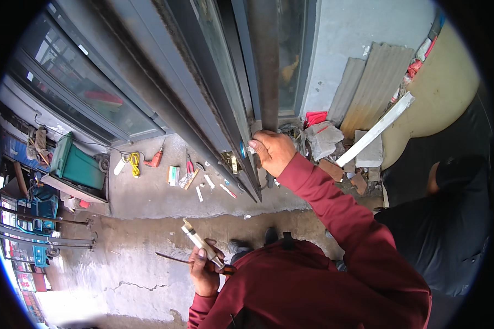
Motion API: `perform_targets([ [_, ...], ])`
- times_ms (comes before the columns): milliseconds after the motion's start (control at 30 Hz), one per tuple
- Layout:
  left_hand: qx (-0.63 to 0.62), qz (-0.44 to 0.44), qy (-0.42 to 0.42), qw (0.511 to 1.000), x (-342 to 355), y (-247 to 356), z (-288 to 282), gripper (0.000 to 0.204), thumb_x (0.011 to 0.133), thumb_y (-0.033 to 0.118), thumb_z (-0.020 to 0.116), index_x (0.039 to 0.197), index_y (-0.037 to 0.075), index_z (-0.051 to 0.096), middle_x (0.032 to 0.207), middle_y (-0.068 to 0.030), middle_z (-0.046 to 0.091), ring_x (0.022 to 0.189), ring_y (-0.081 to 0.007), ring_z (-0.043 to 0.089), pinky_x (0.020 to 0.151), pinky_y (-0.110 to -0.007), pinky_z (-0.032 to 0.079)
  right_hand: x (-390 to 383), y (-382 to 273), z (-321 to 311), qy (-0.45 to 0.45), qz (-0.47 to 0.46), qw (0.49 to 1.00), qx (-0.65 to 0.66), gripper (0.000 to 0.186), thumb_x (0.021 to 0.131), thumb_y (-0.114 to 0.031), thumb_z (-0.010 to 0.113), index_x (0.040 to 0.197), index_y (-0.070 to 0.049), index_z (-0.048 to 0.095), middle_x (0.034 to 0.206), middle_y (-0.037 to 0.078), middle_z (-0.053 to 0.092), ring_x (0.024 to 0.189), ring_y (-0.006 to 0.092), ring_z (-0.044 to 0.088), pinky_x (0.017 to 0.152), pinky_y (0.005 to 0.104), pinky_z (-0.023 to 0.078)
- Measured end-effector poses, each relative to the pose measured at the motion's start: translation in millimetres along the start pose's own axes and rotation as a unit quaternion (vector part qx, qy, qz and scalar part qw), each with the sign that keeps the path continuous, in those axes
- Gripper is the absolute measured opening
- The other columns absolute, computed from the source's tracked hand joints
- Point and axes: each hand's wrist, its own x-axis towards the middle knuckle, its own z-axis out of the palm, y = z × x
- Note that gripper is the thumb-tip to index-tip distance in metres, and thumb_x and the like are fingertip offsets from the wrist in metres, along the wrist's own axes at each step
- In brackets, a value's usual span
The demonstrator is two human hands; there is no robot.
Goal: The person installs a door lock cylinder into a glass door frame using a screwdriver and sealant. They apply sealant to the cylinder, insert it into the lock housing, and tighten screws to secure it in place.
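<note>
My left hand [204, 268] is closed around a screwdriver [173, 257] with a thin shaft and an orange-and-black handle. In the same grip lies a long pale piece [202, 245] with a brass-coloured tip, perhaps a door handle or lock part. My right hand [274, 153] is closed at the edge of a grey metal-framed glass door [203, 104], thumb pressed near a small blue round spot [243, 149]. Some of its fingers are hidden. Just left of that hand, a brass-coloured lock part [231, 162] shows in an opening in the door frame.
On the concrete ledge lie a red drill [156, 158], a coiled yellow cord [133, 163], pliers [189, 164], a small box [173, 175] and several small pieces. Rubble [324, 140] and a white board [376, 129] are at the right. A green bin [77, 164] stands left. Another person's dark-clothed leg [450, 219] is near right.
</note>
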Motion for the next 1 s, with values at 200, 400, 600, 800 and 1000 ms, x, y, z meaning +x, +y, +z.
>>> perform_targets([
  [200, 0.009, -0.009, 0.001, 1.000, 1.2, 2.9, 0.6, 0.042, 0.098, 0.035, 0.061, 0.116, -0.002, 0.060, 0.078, -0.0145, 0.066, 0.050, -0.0108, 0.050, 0.049, -0.023, 0.041, 13.2, 0.1, -11.4, -0.179, 0.435, 0.791, 0.391, 0.040, 0.103, -0.032, 0.057, 0.077, -0.002, 0.064, 0.060, -0.002, 0.052, 0.051, 0.0064, 0.047, 0.046, 0.0225, 0.035],
  [400, 0.001, -0.005, -0.008, 1.000, 2.2, 3.7, 1.8, 0.043, 0.098, 0.035, 0.061, 0.116, -0.003, 0.060, 0.077, -0.0143, 0.066, 0.051, -0.0108, 0.050, 0.049, -0.024, 0.041, -1.9, -0.4, -0.9, -0.139, 0.238, 0.922, 0.271, 0.035, 0.101, -0.032, 0.063, 0.086, -0.001, 0.066, 0.067, 0.001, 0.055, 0.052, 0.0090, 0.048, 0.047, 0.0247, 0.037],
  [600, 0.001, 0.001, 0.001, 1.000, 2.8, 2.6, 3.7, 0.044, 0.097, 0.036, 0.061, 0.116, -0.003, 0.060, 0.077, -0.0139, 0.066, 0.051, -0.0111, 0.050, 0.050, -0.024, 0.041, -7.5, 6.9, -10.1, -0.106, 0.122, 0.976, 0.147, 0.058, 0.102, -0.054, 0.053, 0.085, -0.001, 0.069, 0.068, 0.002, 0.060, 0.055, 0.0098, 0.056, 0.049, 0.0260, 0.042],
  [800, 0.003, 0.007, 0.020, 1.000, 1.7, -0.6, 1.6, 0.044, 0.097, 0.037, 0.062, 0.115, -0.003, 0.061, 0.077, -0.0139, 0.066, 0.051, -0.0109, 0.049, 0.049, -0.024, 0.041, 0.2, 16.7, -11.4, -0.218, 0.297, 0.823, 0.432, 0.051, 0.097, -0.050, 0.064, 0.081, -0.002, 0.065, 0.065, 0.002, 0.057, 0.051, 0.0129, 0.056, 0.042, 0.0273, 0.037],
  [1000, 0.004, 0.003, 0.030, 1.000, 3.7, -2.8, -1.4, 0.044, 0.096, 0.037, 0.062, 0.115, -0.002, 0.061, 0.077, -0.0138, 0.066, 0.050, -0.0105, 0.049, 0.048, -0.023, 0.040, -9.3, 13.4, -7.9, -0.080, 0.052, 0.973, 0.209, 0.047, 0.100, -0.046, 0.061, 0.087, -0.001, 0.064, 0.066, 0.002, 0.057, 0.055, 0.0181, 0.060, 0.046, 0.0334, 0.044],
])
